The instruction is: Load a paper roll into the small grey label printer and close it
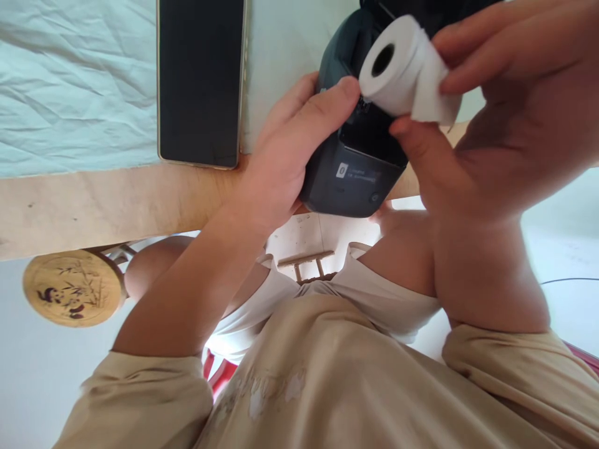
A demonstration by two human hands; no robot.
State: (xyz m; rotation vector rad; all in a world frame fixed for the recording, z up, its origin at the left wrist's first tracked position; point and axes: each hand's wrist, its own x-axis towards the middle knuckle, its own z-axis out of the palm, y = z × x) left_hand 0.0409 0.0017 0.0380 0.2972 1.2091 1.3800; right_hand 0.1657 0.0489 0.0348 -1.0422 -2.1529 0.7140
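Observation:
A dark portable receipt printer (360, 178) is tilted over the table's front edge, its lid swung up at the back. My left hand (294, 137) is wrapped round its left side, the thumb along the upper rim. Just above the printer's paper bay, a white roll of thermal paper (395, 65) is gripped between the thumb and fingers of my right hand (472, 93). The roll's hollow core faces left, and a loose paper end hangs on its right side. Whether the roll touches the bay, I cannot tell.
A phone (201, 81) with a dark screen lies on the table's pale green cloth (79, 87), left of the printer. The bare wooden table edge (93, 209) runs below it. A round wooden stool (75, 288) stands lower left.

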